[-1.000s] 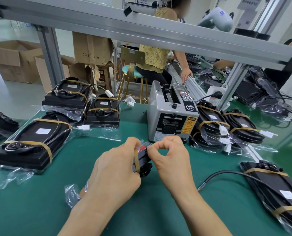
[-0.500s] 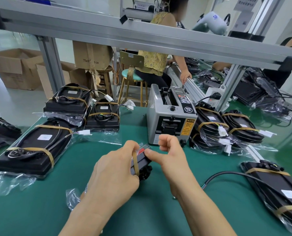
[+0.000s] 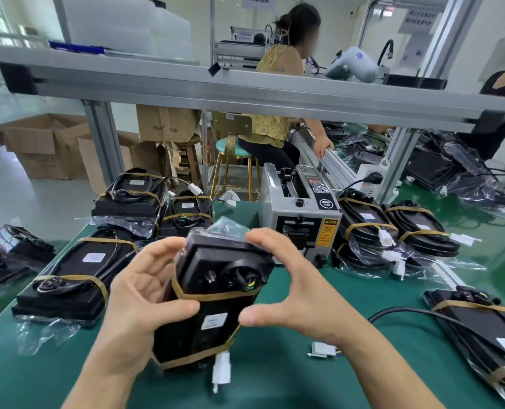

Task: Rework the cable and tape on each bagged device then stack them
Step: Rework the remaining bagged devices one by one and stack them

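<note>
1. The left hand grips the bagged device from its left side, thumb curled across the front, and holds it tilted up off the green table; this likely turns the taped face toward the person for checking.
2. The right hand is open in a C shape, fingers touching the device's top right edge, thumb just clear of it; it seems to steady rather than carry.
3. 2 brown tape bands cross the device; a white connector hangs below its lower end.
4. The tape dispenser stands just behind; finished devices lie left, and a loose cable lies near on the right, where it could snag.
</note>
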Action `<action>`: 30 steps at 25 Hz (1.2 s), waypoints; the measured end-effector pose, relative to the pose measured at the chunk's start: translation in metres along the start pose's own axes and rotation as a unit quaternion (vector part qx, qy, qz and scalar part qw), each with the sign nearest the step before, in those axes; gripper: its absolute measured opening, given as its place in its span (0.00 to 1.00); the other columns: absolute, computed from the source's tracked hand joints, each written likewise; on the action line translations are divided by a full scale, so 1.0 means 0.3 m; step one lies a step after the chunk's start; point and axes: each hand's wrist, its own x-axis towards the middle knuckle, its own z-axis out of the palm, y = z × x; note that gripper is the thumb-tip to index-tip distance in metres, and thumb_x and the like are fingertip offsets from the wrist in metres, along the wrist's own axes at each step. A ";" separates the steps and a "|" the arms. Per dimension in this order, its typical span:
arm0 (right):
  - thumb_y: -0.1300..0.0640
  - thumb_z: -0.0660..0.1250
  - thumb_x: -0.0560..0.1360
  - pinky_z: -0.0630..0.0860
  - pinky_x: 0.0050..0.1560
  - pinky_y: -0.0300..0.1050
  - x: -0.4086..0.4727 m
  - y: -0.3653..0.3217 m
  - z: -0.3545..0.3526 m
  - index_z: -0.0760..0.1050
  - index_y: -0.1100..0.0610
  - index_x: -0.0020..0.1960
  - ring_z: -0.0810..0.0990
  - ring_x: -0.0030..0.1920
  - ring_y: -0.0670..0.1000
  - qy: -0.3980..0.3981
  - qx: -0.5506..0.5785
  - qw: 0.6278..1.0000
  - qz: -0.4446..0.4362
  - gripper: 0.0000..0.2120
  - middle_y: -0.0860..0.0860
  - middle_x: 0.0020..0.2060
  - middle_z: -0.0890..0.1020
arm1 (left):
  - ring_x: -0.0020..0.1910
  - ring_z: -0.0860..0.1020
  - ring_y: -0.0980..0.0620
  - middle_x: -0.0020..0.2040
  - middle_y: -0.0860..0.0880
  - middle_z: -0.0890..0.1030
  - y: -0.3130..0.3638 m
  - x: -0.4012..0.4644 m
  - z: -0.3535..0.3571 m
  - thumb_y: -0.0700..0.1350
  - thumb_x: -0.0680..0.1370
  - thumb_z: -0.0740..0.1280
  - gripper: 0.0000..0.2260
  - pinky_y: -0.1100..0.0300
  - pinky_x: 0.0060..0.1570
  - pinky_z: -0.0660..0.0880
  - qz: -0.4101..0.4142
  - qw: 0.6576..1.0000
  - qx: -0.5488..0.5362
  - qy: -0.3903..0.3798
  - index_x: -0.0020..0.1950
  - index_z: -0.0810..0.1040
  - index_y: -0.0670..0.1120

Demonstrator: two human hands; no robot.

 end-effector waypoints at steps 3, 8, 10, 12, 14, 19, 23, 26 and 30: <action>0.51 0.81 0.60 0.63 0.58 0.21 0.051 -0.044 -0.019 0.62 0.38 0.70 0.67 0.64 0.31 -0.015 0.013 1.000 -0.010 0.44 0.30 0.63 0.69 | 0.46 0.82 0.51 0.52 0.47 0.83 -0.047 -0.018 -0.001 0.26 0.52 0.68 0.35 0.60 0.45 0.80 0.002 0.995 -0.098 0.027 0.54 0.81 0.52; 0.62 0.81 0.59 0.73 0.52 0.32 0.092 -0.042 0.001 0.68 0.44 0.58 0.77 0.47 0.38 -0.010 0.017 1.000 -0.013 0.35 0.37 0.48 0.78 | 0.64 0.75 0.51 0.66 0.49 0.75 0.003 -0.021 -0.023 0.28 0.57 0.70 0.42 0.57 0.58 0.75 0.037 0.998 0.015 -0.042 0.68 0.71 0.55; 0.64 0.80 0.58 0.74 0.54 0.36 0.103 -0.031 0.024 0.68 0.44 0.57 0.76 0.47 0.41 0.001 0.020 1.000 -0.016 0.35 0.39 0.47 0.78 | 0.70 0.67 0.54 0.71 0.51 0.70 0.036 -0.010 -0.020 0.35 0.58 0.76 0.42 0.64 0.64 0.69 0.081 0.985 0.129 -0.086 0.70 0.69 0.55; 0.65 0.80 0.59 0.74 0.56 0.40 0.111 -0.024 0.026 0.67 0.45 0.58 0.77 0.48 0.42 -0.007 0.031 0.999 -0.018 0.35 0.41 0.48 0.78 | 0.69 0.69 0.53 0.69 0.51 0.72 0.060 0.002 -0.007 0.44 0.61 0.77 0.31 0.65 0.64 0.68 0.084 0.978 0.167 -0.093 0.64 0.76 0.52; 0.65 0.78 0.62 0.74 0.58 0.41 0.115 -0.019 0.001 0.68 0.45 0.59 0.78 0.51 0.43 -0.074 0.063 0.995 -0.017 0.33 0.41 0.50 0.78 | 0.63 0.76 0.53 0.62 0.50 0.79 0.070 0.009 -0.003 0.46 0.59 0.78 0.27 0.64 0.60 0.72 0.052 0.987 0.141 -0.051 0.58 0.80 0.51; 0.58 0.70 0.73 0.71 0.53 0.40 0.145 -0.025 -0.040 0.80 0.48 0.54 0.77 0.48 0.47 -0.073 0.178 0.981 0.001 0.11 0.57 0.49 0.81 | 0.49 0.82 0.52 0.53 0.45 0.83 0.041 0.014 0.002 0.39 0.59 0.76 0.24 0.66 0.45 0.78 -0.009 0.997 0.075 -0.003 0.54 0.82 0.49; 0.57 0.67 0.76 0.70 0.39 0.32 0.187 -0.040 0.007 0.79 0.53 0.36 0.75 0.34 0.41 0.058 0.210 0.973 0.071 0.10 0.46 0.32 0.79 | 0.58 0.79 0.52 0.61 0.48 0.79 0.035 0.013 0.012 0.36 0.61 0.75 0.30 0.64 0.54 0.76 -0.017 0.994 0.083 -0.073 0.62 0.78 0.51; 0.56 0.67 0.72 0.68 0.35 0.40 0.225 -0.023 0.039 0.77 0.54 0.38 0.74 0.31 0.47 0.076 0.400 0.864 0.296 0.04 0.49 0.32 0.78 | 0.66 0.74 0.55 0.67 0.53 0.75 0.040 0.035 0.021 0.41 0.58 0.78 0.32 0.61 0.61 0.73 -0.011 0.987 0.114 -0.116 0.62 0.79 0.52; 0.51 0.63 0.78 0.69 0.38 0.41 0.157 0.109 0.041 0.78 0.55 0.41 0.76 0.37 0.47 0.213 0.494 0.755 0.375 0.11 0.49 0.35 0.80 | 0.52 0.81 0.55 0.52 0.53 0.84 0.030 0.040 0.037 0.51 0.56 0.77 0.27 0.67 0.52 0.76 -0.014 0.988 0.147 -0.038 0.56 0.81 0.58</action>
